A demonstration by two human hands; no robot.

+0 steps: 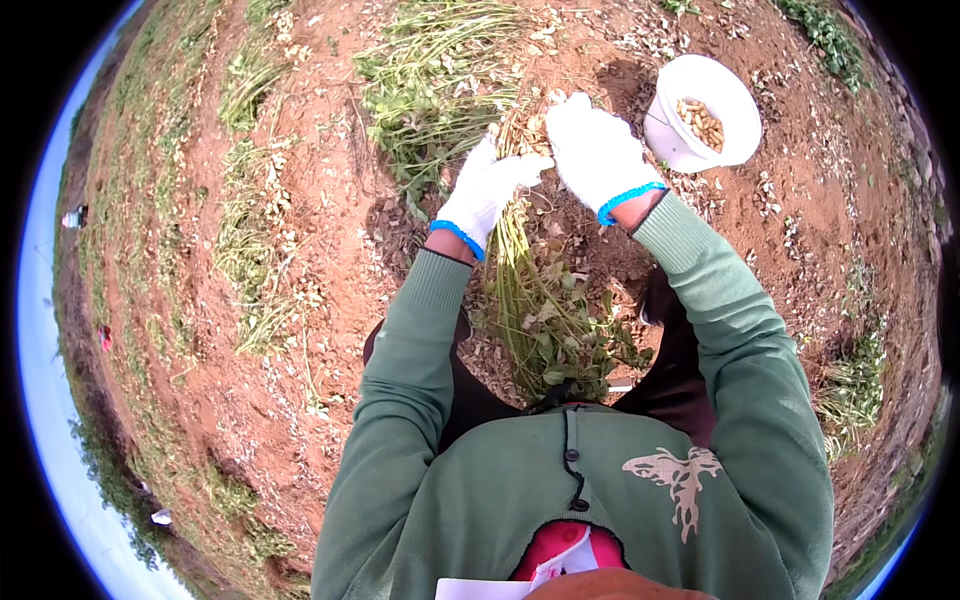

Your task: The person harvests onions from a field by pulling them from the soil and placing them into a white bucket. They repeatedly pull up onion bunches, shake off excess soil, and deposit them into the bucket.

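My left hand [480, 191], in a white knit glove with a blue cuff, grips a bunch of pulled peanut plants [514, 251] near the root end. From there the green stems and leaves hang down between my legs. Peanut pods and dry roots [525, 131] stick out beyond the left glove. Against the right side of these pods is my right hand [600, 150], gloved the same way. Its fingertips are turned away from view, so whether they hold a pod is hidden. To its right stands a white plastic bucket [664, 139] with peanuts [701, 124] at its bottom.
A heap of uprooted peanut plants [442, 90] lies just beyond my left hand. More plants lie in a row [255, 247] further left, on reddish soil [337, 210] strewn with dry leaves. Green plants [825, 41] are at the far right.
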